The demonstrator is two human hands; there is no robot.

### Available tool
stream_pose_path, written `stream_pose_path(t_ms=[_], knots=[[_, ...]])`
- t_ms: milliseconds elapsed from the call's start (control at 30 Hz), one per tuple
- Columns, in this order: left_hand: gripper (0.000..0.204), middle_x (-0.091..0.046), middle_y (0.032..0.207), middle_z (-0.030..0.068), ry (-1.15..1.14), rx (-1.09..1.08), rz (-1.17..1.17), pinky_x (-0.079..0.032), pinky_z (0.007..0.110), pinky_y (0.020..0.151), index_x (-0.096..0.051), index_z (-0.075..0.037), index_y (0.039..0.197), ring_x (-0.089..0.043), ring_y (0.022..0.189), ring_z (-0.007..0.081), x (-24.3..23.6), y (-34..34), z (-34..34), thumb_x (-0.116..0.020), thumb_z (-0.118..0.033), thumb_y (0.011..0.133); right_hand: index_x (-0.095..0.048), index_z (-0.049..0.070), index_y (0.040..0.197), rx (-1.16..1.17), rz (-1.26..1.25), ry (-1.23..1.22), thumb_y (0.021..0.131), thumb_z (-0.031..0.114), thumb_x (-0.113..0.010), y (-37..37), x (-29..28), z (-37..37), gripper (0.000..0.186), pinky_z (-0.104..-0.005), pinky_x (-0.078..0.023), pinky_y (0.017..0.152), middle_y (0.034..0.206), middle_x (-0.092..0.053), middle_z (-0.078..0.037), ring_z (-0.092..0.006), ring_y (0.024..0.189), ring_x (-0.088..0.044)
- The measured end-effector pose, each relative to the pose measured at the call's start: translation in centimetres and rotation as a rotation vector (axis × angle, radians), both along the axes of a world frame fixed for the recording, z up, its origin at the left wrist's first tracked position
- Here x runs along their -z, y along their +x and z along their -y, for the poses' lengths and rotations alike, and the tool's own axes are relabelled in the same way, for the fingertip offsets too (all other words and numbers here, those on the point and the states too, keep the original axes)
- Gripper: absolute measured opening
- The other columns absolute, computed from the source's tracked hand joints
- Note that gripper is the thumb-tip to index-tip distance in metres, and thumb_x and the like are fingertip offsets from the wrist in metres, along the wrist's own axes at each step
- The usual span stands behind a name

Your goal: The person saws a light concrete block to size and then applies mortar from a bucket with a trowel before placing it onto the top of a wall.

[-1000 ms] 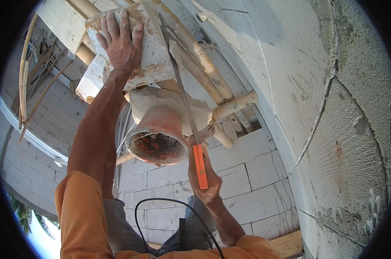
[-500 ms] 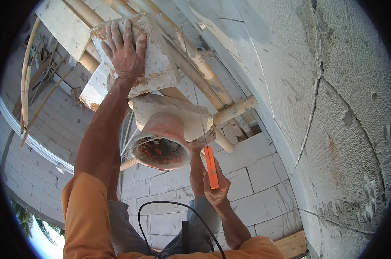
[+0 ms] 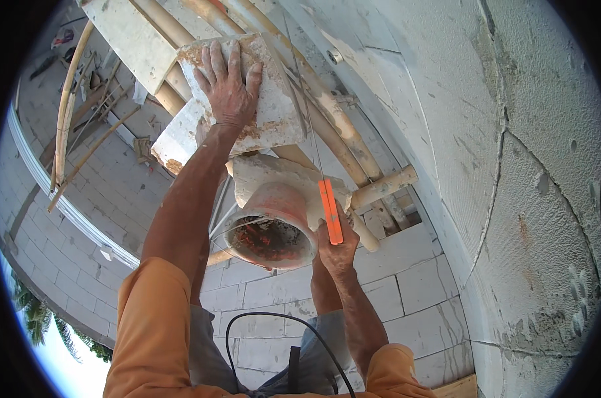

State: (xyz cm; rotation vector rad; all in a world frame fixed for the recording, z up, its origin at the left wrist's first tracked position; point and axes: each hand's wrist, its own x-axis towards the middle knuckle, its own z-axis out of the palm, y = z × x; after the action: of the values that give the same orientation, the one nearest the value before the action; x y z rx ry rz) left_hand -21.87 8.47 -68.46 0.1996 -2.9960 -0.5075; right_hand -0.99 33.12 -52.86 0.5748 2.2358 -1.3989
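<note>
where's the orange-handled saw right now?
Head view, centre: the orange-handled saw is gripped in the right hand, just right of the bucket, its thin blade running up past the right edge of the white block under the left hand.

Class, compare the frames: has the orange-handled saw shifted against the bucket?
Yes. The saw has drawn down toward the person, beside the bucket, its handle now lower against the rim.

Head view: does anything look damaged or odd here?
The white block under the left hand has chipped, crumbly edges with rust-coloured stains. The bucket beside the right hand is caked with dried mortar.
</note>
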Motion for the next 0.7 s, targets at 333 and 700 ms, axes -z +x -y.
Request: stream_pose_path(t_ms=[333, 700], knots=[[0.102, -0.013, 0.16, 0.0299, 0.528, -0.363, 0.075, -0.024, 0.049, 0.119, -0.02, 0.0, 0.155, -0.017, 0.149, 0.0402, -2.3, 2.4, 6.4, -0.068, -0.057, 0.086, -0.053, -0.007, 0.135, -0.019, 0.083, -0.046, 0.085, -0.001, -0.063, 1.4, -2.8, -1.1, 0.051, -0.0321, -0.057, 0.077, 0.106, -0.071, -0.02, -0.0215, 0.088, -0.072], [0.075, -0.066, 0.117, 0.0152, 1.248, -0.532, 0.501, -0.045, 0.038, 0.1, -0.057, 0.006, 0.128, -0.062, 0.109, 0.0247, 1.0, 0.9, 11.4, -0.078, -0.048, 0.08, -0.055, -0.006, 0.133, 0.164, 0.175, -0.058, 0.087, -0.004, -0.062, 3.9, -5.5, -4.9, 0.047, -0.0321, -0.051, 0.09, 0.121, -0.066, -0.016, -0.02, 0.103, -0.065]])
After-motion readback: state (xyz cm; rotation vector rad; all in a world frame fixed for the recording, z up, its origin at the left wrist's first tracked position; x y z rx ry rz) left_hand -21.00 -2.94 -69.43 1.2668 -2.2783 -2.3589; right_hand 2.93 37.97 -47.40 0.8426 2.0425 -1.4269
